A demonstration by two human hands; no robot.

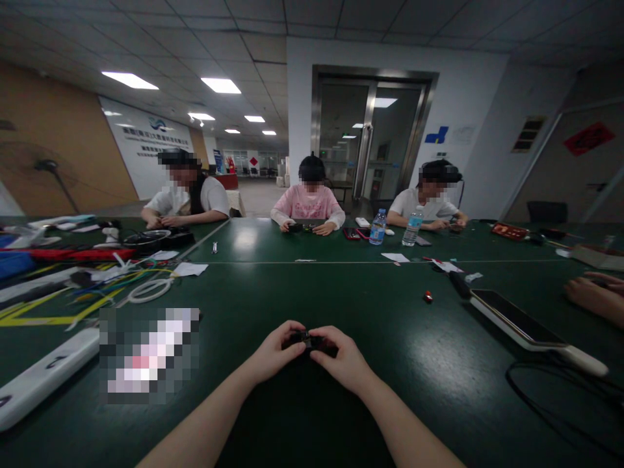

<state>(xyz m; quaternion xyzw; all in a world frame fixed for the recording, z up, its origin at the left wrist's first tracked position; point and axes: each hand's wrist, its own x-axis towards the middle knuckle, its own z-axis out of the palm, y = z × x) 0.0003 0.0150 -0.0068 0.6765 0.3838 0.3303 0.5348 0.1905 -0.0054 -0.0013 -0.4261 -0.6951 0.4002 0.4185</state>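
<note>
Both of my hands meet over the green table (234,403), just in front of me. My left hand (279,351) curls its fingers and thumb round the left side of a small black object (307,339). Round its right side, my right hand (338,354) closes in the same way. A bit of metallic or yellowish detail shows at the object's middle, between the two thumbs. Fingers cover most of it, so its exact kind cannot be made out.
On the left lie a white power strip (53,370), a blurred-out flat item (153,354) and tangled cables (151,289). A phone-like device (517,317) and black cable (546,396) lie right. A small red item (428,296) and bottles (377,227) stand farther off. Several co-workers sit around.
</note>
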